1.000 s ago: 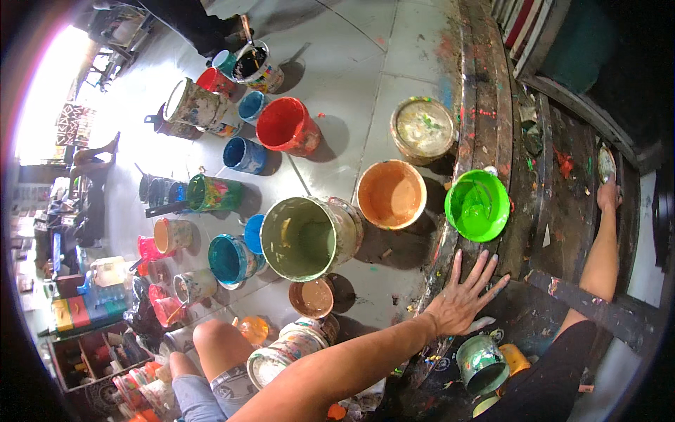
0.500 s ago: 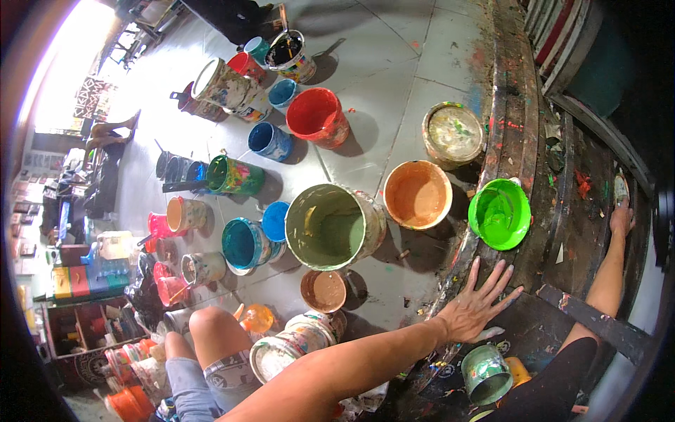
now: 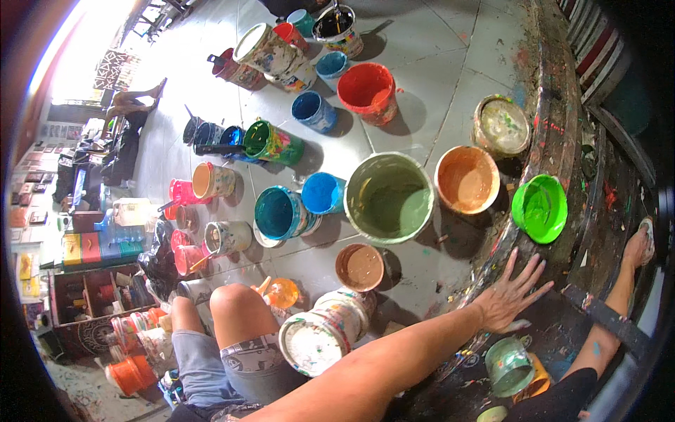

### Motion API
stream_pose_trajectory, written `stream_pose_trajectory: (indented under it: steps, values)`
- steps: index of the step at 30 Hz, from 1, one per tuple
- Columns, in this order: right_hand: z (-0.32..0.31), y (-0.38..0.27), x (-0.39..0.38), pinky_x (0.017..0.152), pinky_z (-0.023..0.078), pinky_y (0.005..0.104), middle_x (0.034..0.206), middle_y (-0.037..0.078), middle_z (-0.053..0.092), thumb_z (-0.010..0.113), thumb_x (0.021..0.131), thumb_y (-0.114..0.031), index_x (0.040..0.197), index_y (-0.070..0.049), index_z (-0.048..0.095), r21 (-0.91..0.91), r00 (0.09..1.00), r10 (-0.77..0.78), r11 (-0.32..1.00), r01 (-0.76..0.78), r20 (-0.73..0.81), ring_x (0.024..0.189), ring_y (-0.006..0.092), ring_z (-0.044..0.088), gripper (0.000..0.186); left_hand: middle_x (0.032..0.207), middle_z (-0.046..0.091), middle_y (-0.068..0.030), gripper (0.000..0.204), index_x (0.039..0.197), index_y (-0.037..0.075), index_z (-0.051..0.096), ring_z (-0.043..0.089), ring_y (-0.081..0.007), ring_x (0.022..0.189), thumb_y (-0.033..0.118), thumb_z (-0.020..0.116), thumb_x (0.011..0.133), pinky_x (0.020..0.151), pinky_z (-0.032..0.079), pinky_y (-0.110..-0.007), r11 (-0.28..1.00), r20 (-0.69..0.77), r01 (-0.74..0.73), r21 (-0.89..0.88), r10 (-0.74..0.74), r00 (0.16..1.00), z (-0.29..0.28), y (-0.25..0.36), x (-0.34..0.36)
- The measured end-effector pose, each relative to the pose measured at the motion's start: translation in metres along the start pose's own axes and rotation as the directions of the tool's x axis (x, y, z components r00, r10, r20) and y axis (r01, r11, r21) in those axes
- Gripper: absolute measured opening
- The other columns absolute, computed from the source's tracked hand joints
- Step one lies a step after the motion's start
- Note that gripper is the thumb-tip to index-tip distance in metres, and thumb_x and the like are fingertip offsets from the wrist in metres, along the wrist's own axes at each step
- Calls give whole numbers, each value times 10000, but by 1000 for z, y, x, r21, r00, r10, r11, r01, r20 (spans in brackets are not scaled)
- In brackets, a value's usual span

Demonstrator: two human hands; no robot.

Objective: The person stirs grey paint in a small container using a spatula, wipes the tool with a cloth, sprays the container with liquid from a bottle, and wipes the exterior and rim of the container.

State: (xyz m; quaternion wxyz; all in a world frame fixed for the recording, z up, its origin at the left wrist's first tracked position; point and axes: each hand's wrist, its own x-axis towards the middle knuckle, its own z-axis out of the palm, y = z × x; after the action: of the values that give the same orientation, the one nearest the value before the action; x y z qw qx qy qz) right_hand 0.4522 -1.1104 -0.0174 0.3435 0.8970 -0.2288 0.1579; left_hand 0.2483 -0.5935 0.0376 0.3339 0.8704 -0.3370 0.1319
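Observation:
My left hand (image 3: 512,294) has its fingers spread wide, palm down at the edge of a dark, paint-stained board. It holds nothing. Just beyond its fingertips stands a bright green tub (image 3: 539,209) with green paint inside. My right hand (image 3: 637,247) is far off to the right, its fingers bent round something whitish that is too small to make out. Below my left wrist lies a tilted cup smeared with pale green (image 3: 510,366), with a yellow object (image 3: 538,383) partly behind it. A bucket of orange-tan paint (image 3: 467,180) and a large olive-green bucket (image 3: 389,197) stand left of the tub.
Several paint pots crowd the grey tiled floor (image 3: 450,91), among them a red bucket (image 3: 367,93), a teal bucket (image 3: 275,213) and a brown pot (image 3: 359,267). A closed white-lidded bucket (image 3: 314,343) is beside bent knees (image 3: 238,309). A dark bar (image 3: 606,313) crosses near my right forearm.
The whole view has shifted, so the pots now appear farther right and mostly higher. My left hand stays spread beside the green tub. My right hand is still at the far right.

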Motion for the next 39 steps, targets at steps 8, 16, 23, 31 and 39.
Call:
stream_pose_trajectory:
  steps: [8, 16, 23, 31, 39]
  values:
    - [-92, 119, 5, 848, 541, 407, 1223, 91, 666, 486, 1043, -216, 1362, -104, 571, 652, 692, -26, 361, -667, 722, 994, 191, 684, 348, 1656, 166, -224, 1156, 1619, 91, 155, 55, -412, 1549, 832, 484, 794, 1164, -59, -737, 723, 148, 118, -680, -23, 989, 17, -4, -1]
    - [-213, 143, -122, 961, 470, 377, 1271, 100, 664, 708, 925, -423, 1314, -78, 651, 731, 711, 187, -270, -627, 678, 1130, 238, 618, 523, 1463, 496, -280, 1180, 1411, -45, 525, 436, -428, 1391, 942, 331, 793, 1171, 337, -467, 863, 822, 342, -373, 136, 552, -195, -47, -2]
    - [-501, 85, -226, 878, 528, 411, 1103, 180, 728, 878, 759, -411, 1093, 57, 713, 683, 709, 645, 383, -622, 284, 959, 279, 681, 599, 1336, 606, -268, 1143, 1389, -76, 539, 574, -366, 1257, 906, 341, 840, 1090, 431, -475, 710, 751, 583, -395, -117, 650, -521, -64, -164]
    - [-735, 2, -324, 798, 526, 339, 1000, 155, 717, 849, 832, -182, 1023, 45, 624, 955, 923, 358, 196, -223, 142, 882, 199, 648, 372, 1188, 692, -171, 692, 1465, 0, 480, 715, -218, 972, 460, 649, 976, 788, 603, -335, 76, 631, 980, -186, -755, 178, -769, -63, -440]
    - [-940, -160, -462, 809, 525, 275, 932, 17, 634, 776, 821, 58, 971, -58, 570, 912, 805, -556, -407, -45, -208, 867, 115, 622, 280, 1018, 740, -164, 733, 1239, -2, 667, 735, -210, 811, 655, 608, 917, 668, 611, -331, -170, 458, 982, 83, -868, -189, -803, -40, -640]
